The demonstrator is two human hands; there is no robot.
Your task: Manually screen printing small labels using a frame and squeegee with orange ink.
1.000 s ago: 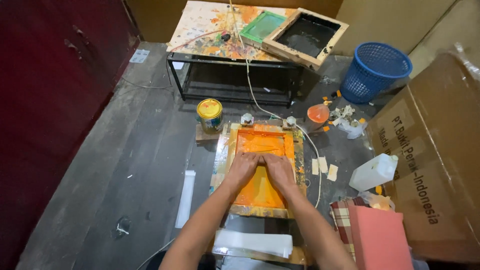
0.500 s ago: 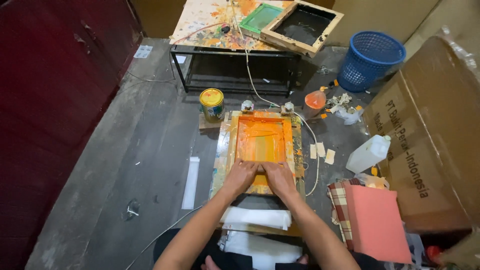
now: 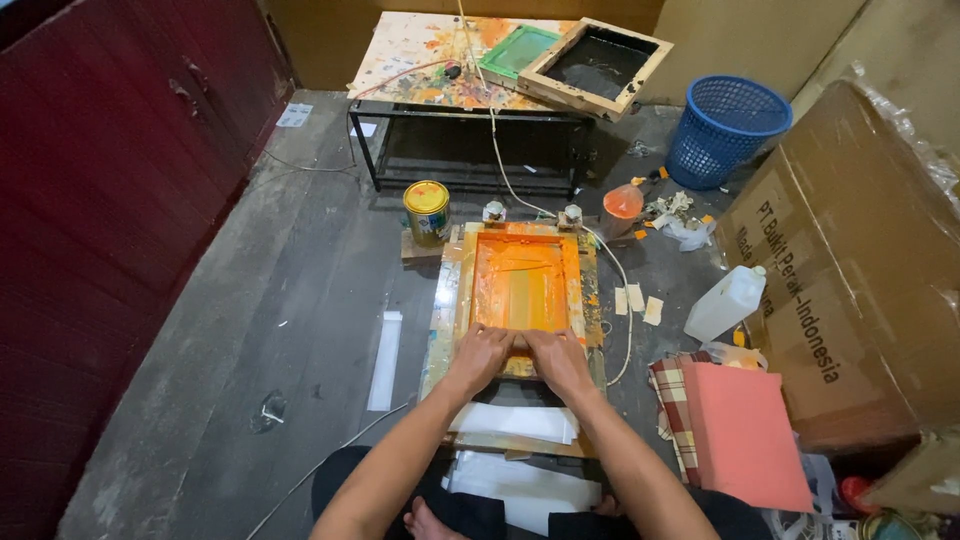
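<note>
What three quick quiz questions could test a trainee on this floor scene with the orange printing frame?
1. True or false: both hands, left hand and right hand, rest at the near end of the orange screen frame.
2. Which colour is the basket beside the low table? A red, B blue, C white.
3. Fill in: the paint can with the yellow lid stands to the ___ of the frame's far end.

Key: 1 true; 2 B; 3 left.
</note>
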